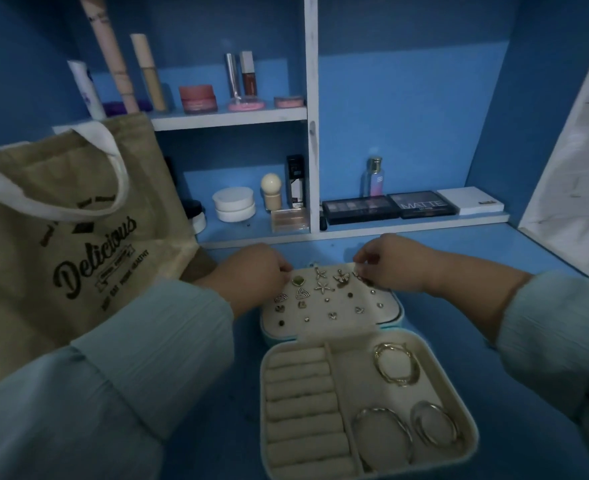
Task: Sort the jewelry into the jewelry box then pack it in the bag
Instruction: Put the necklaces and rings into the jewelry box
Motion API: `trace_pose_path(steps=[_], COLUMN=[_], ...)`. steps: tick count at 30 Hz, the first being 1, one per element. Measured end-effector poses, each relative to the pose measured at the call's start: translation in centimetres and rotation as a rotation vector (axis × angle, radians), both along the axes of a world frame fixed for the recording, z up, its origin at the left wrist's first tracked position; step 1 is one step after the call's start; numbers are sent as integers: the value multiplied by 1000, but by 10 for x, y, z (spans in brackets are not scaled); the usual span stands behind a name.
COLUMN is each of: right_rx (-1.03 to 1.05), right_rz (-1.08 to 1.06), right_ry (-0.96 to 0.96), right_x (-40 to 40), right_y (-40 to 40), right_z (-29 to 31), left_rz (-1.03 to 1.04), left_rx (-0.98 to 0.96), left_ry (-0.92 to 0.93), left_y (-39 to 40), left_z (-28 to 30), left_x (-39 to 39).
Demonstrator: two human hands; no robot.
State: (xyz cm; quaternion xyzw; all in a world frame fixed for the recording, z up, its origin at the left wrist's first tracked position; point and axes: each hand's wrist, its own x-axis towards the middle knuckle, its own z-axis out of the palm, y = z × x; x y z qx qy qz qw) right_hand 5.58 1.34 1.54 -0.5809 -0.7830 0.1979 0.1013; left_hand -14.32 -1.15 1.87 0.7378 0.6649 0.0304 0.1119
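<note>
Right hand (388,266) pinching small blurred earring (364,278) over jewelry box (334,341) lid, left hand (256,271) fingertips hidden, grip unclear

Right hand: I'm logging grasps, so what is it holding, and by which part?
The right hand pinches a small earring at the jewelry box lid's far right corner; which part of it cannot be told.

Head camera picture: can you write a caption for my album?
Both hands pin earrings into the open jewelry box.

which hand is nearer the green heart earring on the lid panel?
Left. The left hand has its fingertips just beside the green heart earring, to its left; the right hand is across the panel at its right corner.
</note>
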Motion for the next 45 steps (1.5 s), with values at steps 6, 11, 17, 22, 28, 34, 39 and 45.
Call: trace_pose_path(steps=[6,11,17,22,28,34,39,45], right_rx=[46,17,-16,27,-39,-125,-66,-11], right_rz=[49,52,83,62,135,38,-81,-171], right_ry=[-119,-82,-51,-6,-215,-410,-419,-409], right_x=[-1,0,6,21,60,108,141,165], right_y=[-1,-2,-6,-21,-54,-87,-102,-104], right_z=[2,0,-3,8,41,59,45,25], left_rz=[-33,-49,-42,-124,-331,-461,-516,-529], left_rx=[89,103,119,184,177,15,-11,34], left_ry=[65,110,216,255,4,11,33,21], left_y=[4,-2,-11,-28,-47,-57,-53,-42], left_z=[-15,-18,-12,6,21,26,13,-1], left_x=[-2,0,8,28,73,134,167,192])
